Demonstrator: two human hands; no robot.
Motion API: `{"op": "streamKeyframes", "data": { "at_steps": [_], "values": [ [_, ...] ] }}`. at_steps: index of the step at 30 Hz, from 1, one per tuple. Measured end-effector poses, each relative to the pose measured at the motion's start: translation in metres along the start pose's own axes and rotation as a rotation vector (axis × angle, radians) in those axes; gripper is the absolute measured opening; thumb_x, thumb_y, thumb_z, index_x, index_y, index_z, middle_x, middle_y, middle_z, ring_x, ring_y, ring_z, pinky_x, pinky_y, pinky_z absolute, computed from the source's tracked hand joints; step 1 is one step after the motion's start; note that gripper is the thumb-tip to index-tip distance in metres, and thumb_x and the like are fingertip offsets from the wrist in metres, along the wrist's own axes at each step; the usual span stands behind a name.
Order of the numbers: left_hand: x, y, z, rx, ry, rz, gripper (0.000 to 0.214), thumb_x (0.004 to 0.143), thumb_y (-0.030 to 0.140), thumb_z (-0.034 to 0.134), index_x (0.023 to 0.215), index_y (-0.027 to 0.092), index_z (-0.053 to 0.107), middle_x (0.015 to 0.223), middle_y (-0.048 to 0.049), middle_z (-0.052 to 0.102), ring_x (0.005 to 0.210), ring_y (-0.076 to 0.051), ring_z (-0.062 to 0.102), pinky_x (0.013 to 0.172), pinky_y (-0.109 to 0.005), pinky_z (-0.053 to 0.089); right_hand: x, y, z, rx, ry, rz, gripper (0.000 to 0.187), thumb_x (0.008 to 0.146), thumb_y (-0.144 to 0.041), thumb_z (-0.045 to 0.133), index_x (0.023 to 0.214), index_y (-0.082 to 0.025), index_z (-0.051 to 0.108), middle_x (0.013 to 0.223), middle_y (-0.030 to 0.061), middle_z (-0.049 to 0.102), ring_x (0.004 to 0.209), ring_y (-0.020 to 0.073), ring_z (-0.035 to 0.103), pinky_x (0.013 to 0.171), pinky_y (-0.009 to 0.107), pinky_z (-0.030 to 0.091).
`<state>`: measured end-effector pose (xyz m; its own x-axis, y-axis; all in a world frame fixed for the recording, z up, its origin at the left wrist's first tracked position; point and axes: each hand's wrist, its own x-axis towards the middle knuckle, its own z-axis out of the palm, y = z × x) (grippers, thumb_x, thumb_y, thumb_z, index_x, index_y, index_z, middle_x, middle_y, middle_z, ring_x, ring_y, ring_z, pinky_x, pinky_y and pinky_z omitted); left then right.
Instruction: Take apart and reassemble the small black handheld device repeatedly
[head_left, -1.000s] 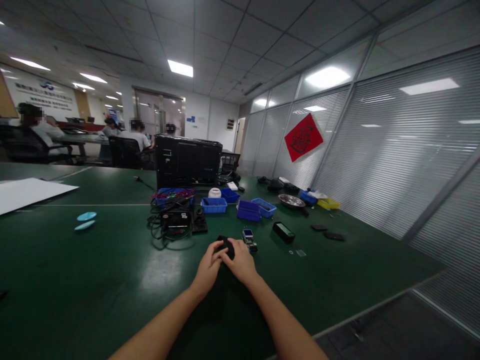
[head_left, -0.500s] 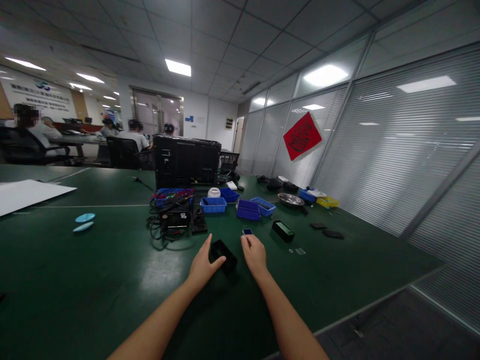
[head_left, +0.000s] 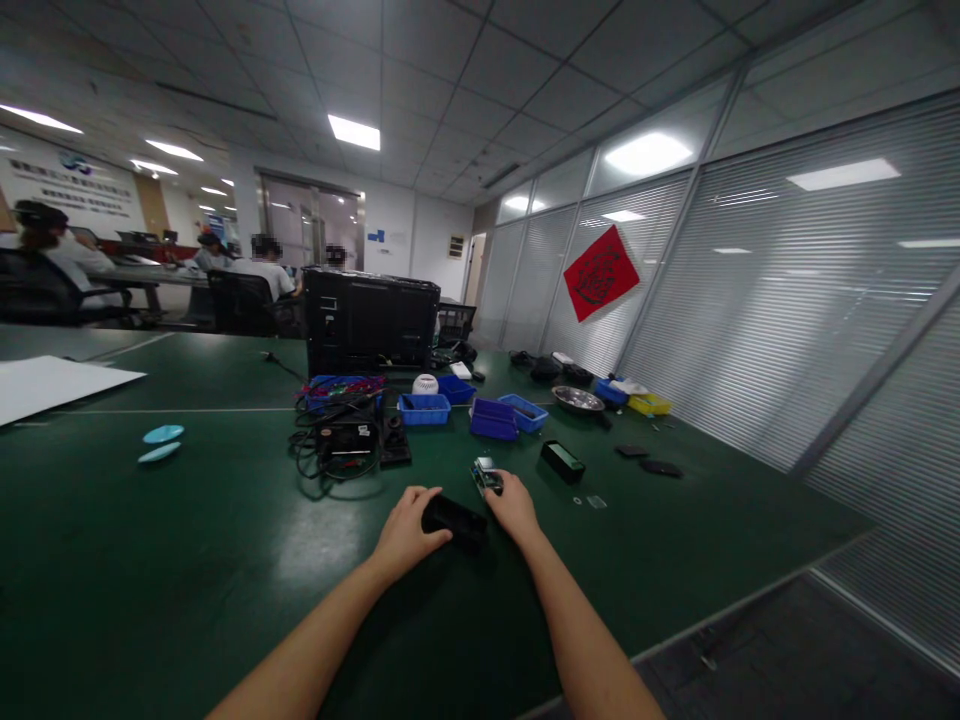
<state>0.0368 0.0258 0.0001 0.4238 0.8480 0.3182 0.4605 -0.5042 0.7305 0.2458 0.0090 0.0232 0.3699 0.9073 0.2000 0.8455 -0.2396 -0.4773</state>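
Observation:
My left hand (head_left: 409, 528) is closed on the left end of a black open box (head_left: 459, 524), fingers over the far side and thumb on the near side. The box lies near the middle of the green table. Just right of it, my right hand (head_left: 514, 505) grips a small green circuit board (head_left: 484, 477) with a whitish part at its far end. Its lower part is hidden by the fingers. A second black box (head_left: 562, 461) with a green panel inside stands farther right, with a clear square piece (head_left: 596, 502) and a small ring (head_left: 577, 500) in front.
Cables and a black device (head_left: 346, 437) lie left of centre. Beyond the hands stand blue bins (head_left: 424, 410), a white ball (head_left: 425, 385), a metal bowl (head_left: 577, 400) and a large black panel (head_left: 371, 320). Light-blue pieces (head_left: 163, 435) lie at left. Several people sit behind.
The left hand has closed on the black box, which has turned more sideways. The right hand has tilted the circuit board, so its green component side now shows.

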Motion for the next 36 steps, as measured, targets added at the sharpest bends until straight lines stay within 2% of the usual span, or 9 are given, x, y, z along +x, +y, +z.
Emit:
{"op": "streamKeyframes", "data": {
  "at_steps": [3, 7, 12, 14, 17, 20, 25, 31, 36],
  "values": [
    [-0.001, -0.001, -0.001, -0.021, -0.026, 0.015, 0.056, 0.056, 0.024, 0.066, 0.110, 0.025, 0.052, 0.127, -0.0036, 0.043, 0.111, -0.020, 0.047, 0.094, -0.031, 0.035, 0.004, 0.004, -0.002, 0.104, -0.045, 0.054, 0.035, 0.075, -0.030, 0.046, 0.106, -0.016, 0.058, 0.093, 0.0065, 0.064, 0.083, 0.0174, 0.059, 0.070, 0.024, 0.041],
    [-0.003, -0.001, -0.003, -0.017, -0.091, -0.025, 0.058, 0.060, 0.026, 0.064, 0.115, 0.027, 0.048, 0.109, -0.0022, 0.058, 0.101, -0.020, 0.054, 0.088, -0.031, 0.039, 0.007, 0.009, -0.006, 0.041, -0.023, 0.065, 0.029, 0.078, -0.029, 0.041, 0.093, -0.018, 0.064, 0.091, 0.0067, 0.065, 0.086, 0.0184, 0.058, 0.071, 0.025, 0.040],
    [-0.004, -0.001, -0.004, -0.042, -0.106, -0.045, 0.065, 0.060, 0.025, 0.064, 0.122, 0.028, 0.044, 0.108, -0.0028, 0.060, 0.100, -0.021, 0.055, 0.086, -0.029, 0.040, 0.004, 0.009, -0.009, -0.036, 0.122, 0.028, 0.042, 0.079, -0.040, 0.044, 0.110, -0.016, 0.055, 0.108, 0.0100, 0.057, 0.100, 0.0210, 0.051, 0.083, 0.028, 0.037],
    [-0.003, -0.002, -0.004, -0.042, -0.108, -0.054, 0.070, 0.060, 0.026, 0.064, 0.125, 0.027, 0.041, 0.110, -0.0039, 0.060, 0.101, -0.021, 0.055, 0.088, -0.030, 0.039, 0.002, 0.007, -0.005, -0.064, 0.110, -0.007, 0.048, 0.075, -0.045, 0.049, 0.113, -0.018, 0.052, 0.108, 0.0100, 0.056, 0.101, 0.0222, 0.049, 0.083, 0.029, 0.037],
    [-0.003, -0.001, -0.004, -0.018, -0.116, -0.068, 0.070, 0.061, 0.026, 0.064, 0.126, 0.025, 0.041, 0.113, -0.0047, 0.058, 0.103, -0.021, 0.054, 0.090, -0.031, 0.038, 0.000, 0.006, 0.002, -0.090, 0.087, -0.044, 0.048, 0.069, -0.039, 0.057, 0.112, -0.019, 0.053, 0.105, 0.0099, 0.055, 0.098, 0.0228, 0.050, 0.082, 0.029, 0.037],
    [-0.003, 0.000, -0.005, 0.001, -0.134, -0.076, 0.067, 0.061, 0.026, 0.064, 0.125, 0.023, 0.043, 0.118, -0.0044, 0.056, 0.107, -0.020, 0.051, 0.093, -0.028, 0.036, 0.005, 0.009, 0.006, 0.002, 0.088, -0.031, 0.041, 0.069, -0.031, 0.056, 0.107, -0.016, 0.057, 0.098, 0.0092, 0.058, 0.090, 0.0205, 0.054, 0.079, 0.027, 0.039],
    [-0.003, 0.002, -0.007, 0.015, -0.147, -0.093, 0.067, 0.062, 0.027, 0.063, 0.125, 0.023, 0.043, 0.120, -0.0039, 0.055, 0.110, -0.019, 0.050, 0.095, -0.027, 0.035, 0.016, 0.022, -0.001, 0.168, 0.055, 0.080, 0.033, 0.076, -0.033, 0.045, 0.099, -0.015, 0.061, 0.090, 0.0072, 0.063, 0.082, 0.0179, 0.058, 0.071, 0.025, 0.041],
    [-0.003, 0.003, -0.008, -0.001, -0.152, -0.108, 0.065, 0.063, 0.028, 0.062, 0.125, 0.023, 0.043, 0.122, -0.0034, 0.054, 0.111, -0.019, 0.049, 0.096, -0.028, 0.034, 0.018, 0.030, -0.008, -0.019, 0.142, 0.121, 0.041, 0.080, -0.038, 0.041, 0.108, -0.013, 0.057, 0.104, 0.0136, 0.058, 0.095, 0.0239, 0.054, 0.079, 0.030, 0.039],
    [-0.003, 0.000, -0.006, 0.002, -0.141, -0.090, 0.065, 0.063, 0.029, 0.063, 0.125, 0.023, 0.044, 0.121, -0.0032, 0.055, 0.109, -0.019, 0.051, 0.095, -0.027, 0.035, 0.014, 0.028, -0.008, -0.133, 0.168, 0.097, 0.053, 0.076, -0.048, 0.047, 0.115, -0.013, 0.053, 0.107, 0.0157, 0.055, 0.099, 0.0283, 0.050, 0.081, 0.034, 0.037]
  ]
}}
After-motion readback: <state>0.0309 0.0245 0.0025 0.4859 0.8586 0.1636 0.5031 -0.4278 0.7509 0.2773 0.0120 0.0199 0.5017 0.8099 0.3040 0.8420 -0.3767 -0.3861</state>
